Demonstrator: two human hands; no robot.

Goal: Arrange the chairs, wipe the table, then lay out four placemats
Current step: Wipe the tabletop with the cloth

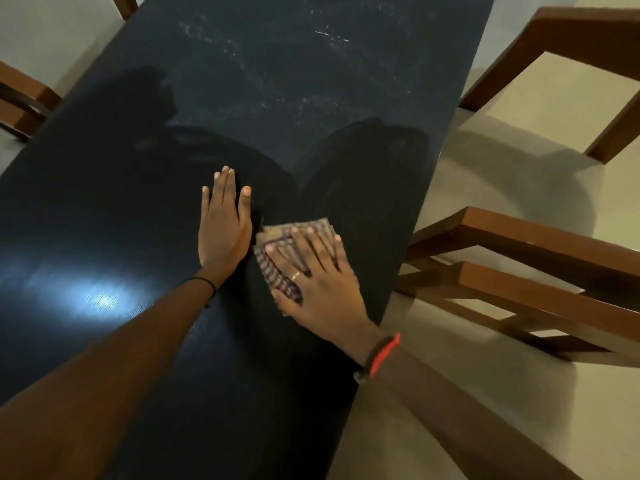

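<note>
Here: cloth (274, 276) flat under right hand (322, 289) spread fingers (304, 244), on table (138, 202).

— The desk (242, 98)?
— Dark, glossy; dusty streaks toward twelve o'clock.
— The cloth (273, 237)?
— Checked, folded flat near its three o'clock edge.
— Chairs (526, 233)?
— Brown wood, two at three o'clock, one at ten.

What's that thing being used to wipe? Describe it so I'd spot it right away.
Start at the long dark table filling the middle of the view, then go to its right edge, by the nearer wooden chair. There the right hand presses flat on a folded cloth, beside the left hand. The cloth is the only pale, purple-patterned thing on the dark top.
</note>
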